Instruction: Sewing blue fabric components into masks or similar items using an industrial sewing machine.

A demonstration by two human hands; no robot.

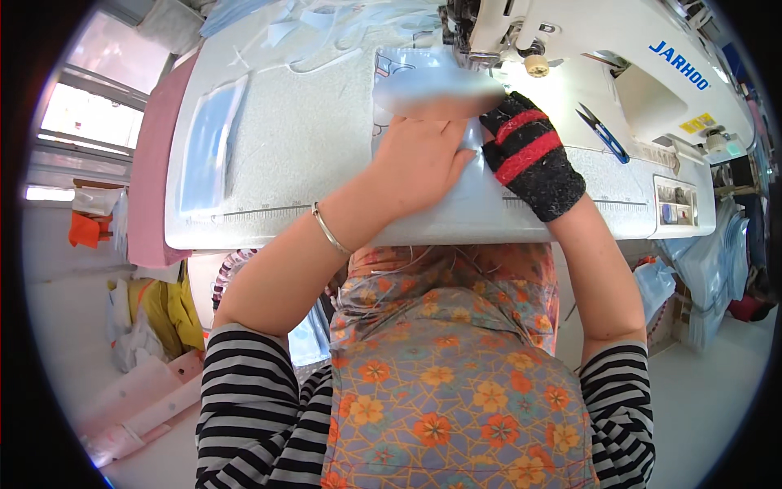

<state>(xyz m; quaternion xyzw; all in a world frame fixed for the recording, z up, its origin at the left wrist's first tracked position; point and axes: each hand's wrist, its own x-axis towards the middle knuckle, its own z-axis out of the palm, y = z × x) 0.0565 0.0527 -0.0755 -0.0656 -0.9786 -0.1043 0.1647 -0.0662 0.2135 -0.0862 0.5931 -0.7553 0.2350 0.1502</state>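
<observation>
A pale blue sheet-like piece, with dark and red line drawings along its left edge, lies on the white sewing table. My bare left hand, a bangle on its wrist, rests flat across it, thumb apart; a blurred patch hides its fingertips. My right hand, in a black fingerless-looking glove with red stripes, is curled at the piece's right edge and seems to grip it. Both hands are just in front of the needle area of a white sewing machine.
Blue-handled thread snips lie right of my glove. A stack of blue pieces sits at the table's left, blue scraps at the back. A small parts tray is set into the right corner. Pink cloth covers the left edge.
</observation>
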